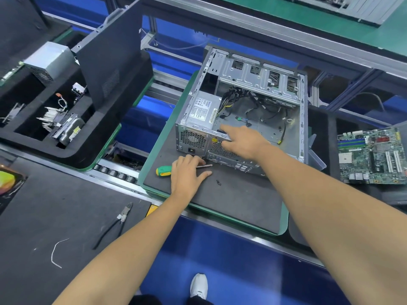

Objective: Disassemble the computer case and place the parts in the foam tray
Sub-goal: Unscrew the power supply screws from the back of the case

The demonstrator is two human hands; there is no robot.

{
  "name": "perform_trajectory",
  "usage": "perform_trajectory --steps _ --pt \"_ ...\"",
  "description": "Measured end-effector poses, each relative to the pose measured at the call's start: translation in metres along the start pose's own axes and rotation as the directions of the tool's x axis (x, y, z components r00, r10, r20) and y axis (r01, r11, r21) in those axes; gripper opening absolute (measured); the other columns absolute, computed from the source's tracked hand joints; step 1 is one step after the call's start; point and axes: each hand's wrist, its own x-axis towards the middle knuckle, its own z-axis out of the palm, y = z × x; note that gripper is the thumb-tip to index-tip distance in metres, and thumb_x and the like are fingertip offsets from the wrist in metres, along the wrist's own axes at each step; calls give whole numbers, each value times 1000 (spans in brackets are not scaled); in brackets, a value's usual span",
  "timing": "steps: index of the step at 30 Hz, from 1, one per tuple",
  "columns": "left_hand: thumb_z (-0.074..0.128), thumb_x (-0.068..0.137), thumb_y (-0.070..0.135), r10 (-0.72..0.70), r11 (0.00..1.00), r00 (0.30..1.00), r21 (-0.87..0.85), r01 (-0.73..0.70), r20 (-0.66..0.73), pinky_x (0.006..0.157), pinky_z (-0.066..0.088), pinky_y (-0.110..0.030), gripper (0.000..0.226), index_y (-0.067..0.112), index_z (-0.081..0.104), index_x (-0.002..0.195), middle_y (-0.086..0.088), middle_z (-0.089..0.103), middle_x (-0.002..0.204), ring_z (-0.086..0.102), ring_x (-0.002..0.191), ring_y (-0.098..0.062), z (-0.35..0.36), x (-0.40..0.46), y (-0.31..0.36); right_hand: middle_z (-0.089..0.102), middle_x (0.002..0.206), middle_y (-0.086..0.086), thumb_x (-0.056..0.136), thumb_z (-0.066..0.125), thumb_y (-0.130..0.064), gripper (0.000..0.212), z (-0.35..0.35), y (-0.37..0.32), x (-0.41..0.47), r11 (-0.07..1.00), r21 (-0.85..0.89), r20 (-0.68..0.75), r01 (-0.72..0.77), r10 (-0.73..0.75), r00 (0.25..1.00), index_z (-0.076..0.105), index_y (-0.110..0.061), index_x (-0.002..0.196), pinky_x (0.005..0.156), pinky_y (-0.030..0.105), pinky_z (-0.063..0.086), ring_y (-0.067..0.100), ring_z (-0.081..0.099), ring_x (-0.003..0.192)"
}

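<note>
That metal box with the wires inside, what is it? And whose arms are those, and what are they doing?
The picture comes from a camera worn on a person's head, looking down, so the arms are their own. The metal box is a computer case lying open on a dark mat. The person is taking it apart. The right hand reaches over the case's edge, one finger pointing near the grey power supply. The left hand rests flat on a green-handled screwdriver on the mat; small black screws lie nearby. To the left, a black foam tray holds removed parts. To the right sits a green circuit board.
</note>
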Motion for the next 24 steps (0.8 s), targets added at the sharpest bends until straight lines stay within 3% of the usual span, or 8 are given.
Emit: perform_trajectory --steps 4,7,10,13,18,24 --pt "67 89 55 68 997 996 36 -71 64 84 39 -37 28 29 65 100 9 64 96 56 95 -20 -5 -1 -7 52 65 1 95 50 -36 30 0 0 0 1000 1 -5 -4 4 1000 43 -30 123 54 33 31 20 51 62" --pt "64 90 57 81 996 991 23 -84 106 84 39 -37 33 28 65 105 9 65 95 55 96 -19 -11 2 -7 52 66 2 95 50 -36 30 0 0 0 1000 5 -3 -2 2 1000 44 -29 123 54 34 32 19 51 62" --pt "57 100 46 67 997 988 15 -70 140 82 45 -42 31 22 67 117 1 66 105 55 102 -25 -16 11 -4 51 65 1 95 50 -35 25 -1 0 -1 1000 7 -5 0 0 1000 44 -30 118 54 33 31 20 51 62" --pt "49 106 35 176 971 951 112 -209 254 77 52 -47 26 23 65 124 -2 59 117 52 111 -25 -21 26 -6 50 64 1 93 50 -35 22 -1 0 -1 1000 4 -11 3 -3 1000 44 -29 113 54 34 32 19 49 60" --pt "47 106 31 305 873 860 241 -424 409 74 51 -42 25 25 62 125 -1 59 122 54 117 -25 -24 46 -5 51 65 -1 92 51 -36 18 -1 0 0 1000 3 -8 3 -3 1000 35 -35 99 52 32 28 16 49 60" --pt "51 104 26 430 797 800 241 -554 419 66 46 -40 23 20 63 122 -4 62 119 59 109 -27 -25 54 -12 49 62 -2 93 50 -36 19 -1 0 0 1000 -11 -16 13 -13 1000 34 -37 102 51 32 26 14 46 58"
